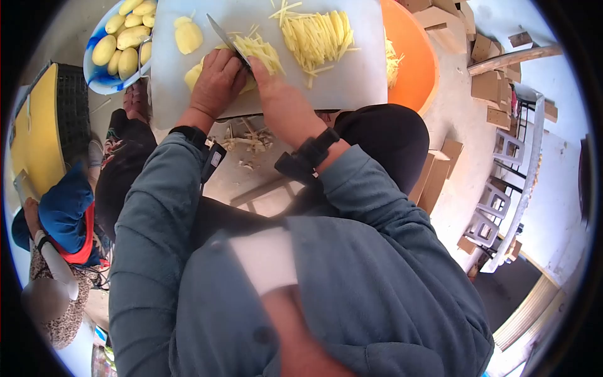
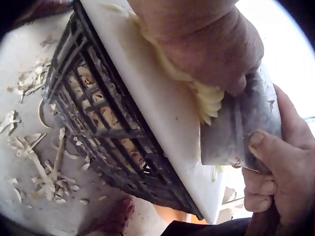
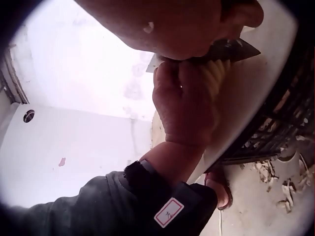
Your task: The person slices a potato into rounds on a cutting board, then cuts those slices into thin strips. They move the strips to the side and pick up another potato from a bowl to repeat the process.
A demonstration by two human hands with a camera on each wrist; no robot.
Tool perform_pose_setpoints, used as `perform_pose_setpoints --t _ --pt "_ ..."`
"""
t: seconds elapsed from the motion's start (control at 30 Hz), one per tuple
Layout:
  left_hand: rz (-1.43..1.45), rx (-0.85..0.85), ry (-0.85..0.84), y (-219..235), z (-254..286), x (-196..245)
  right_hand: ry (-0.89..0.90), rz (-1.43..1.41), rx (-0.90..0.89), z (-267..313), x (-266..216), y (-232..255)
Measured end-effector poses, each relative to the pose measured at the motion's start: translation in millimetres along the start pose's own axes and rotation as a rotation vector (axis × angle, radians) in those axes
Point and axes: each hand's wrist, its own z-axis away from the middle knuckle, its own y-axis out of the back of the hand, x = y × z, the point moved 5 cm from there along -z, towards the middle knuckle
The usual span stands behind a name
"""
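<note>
My right hand (image 1: 282, 103) grips a cleaver (image 1: 220, 30), its broad blade (image 2: 231, 132) standing on edge against a row of potato slices (image 2: 206, 101). Curled over those slices, my left hand (image 1: 218, 80) holds them on the white cutting board (image 1: 370, 75), knuckles right at the blade. Freshly cut potato strips (image 1: 260, 51) lie just right of the cleaver. Farther right on the board is a larger pile of potato strips (image 1: 317, 39). A peeled potato with a cut side (image 1: 188, 36) lies at the board's left.
A blue-and-white basin (image 1: 94, 76) of peeled potatoes stands left of the board; an orange basin (image 1: 418, 63) with strips stands right. Beneath the board is a black plastic crate (image 2: 106, 108) with peelings inside. More peelings (image 2: 44, 172) litter the floor. Another person (image 1: 59, 251) sits at left.
</note>
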Motion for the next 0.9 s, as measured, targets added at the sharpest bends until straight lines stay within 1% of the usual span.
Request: perform_pose_setpoints --t 0.07,0.2,0.27,0.37,0.5,0.57,0.6,0.7,0.73,0.8,0.9 --pt "0.047 0.026 0.015 3 -2 0 -0.056 0.027 -0.066 1 -4 2" --pt "0.072 -0.021 0.01 3 -2 -4 -0.024 -0.018 0.011 1 -2 0" --pt "0.144 -0.014 0.028 4 -4 -5 -0.062 0.01 -0.046 1 -1 2" --pt "0.217 0.01 0.014 11 -9 0 -0.065 0.03 -0.047 2 4 -4" --pt "0.168 0.002 -0.004 19 -10 -1 -0.077 0.046 -0.024 3 2 1" --pt "0.021 0.131 -0.007 32 -9 2 -0.029 0.045 0.031 3 3 1" --pt "-0.078 0.099 0.045 35 -2 2 -0.033 0.04 0.029 3 3 1" --pt "-0.127 0.063 0.063 32 11 6 -0.027 0.055 0.033 0 3 1" --pt "-0.128 0.061 0.06 28 13 4 -0.034 0.06 0.017 -1 3 1" --pt "-0.037 -0.03 0.037 14 17 4 -0.051 0.065 -0.002 0 6 -1" --pt "-0.03 0.009 0.032 6 17 -3 -0.011 0.016 0.022 0 7 -2"
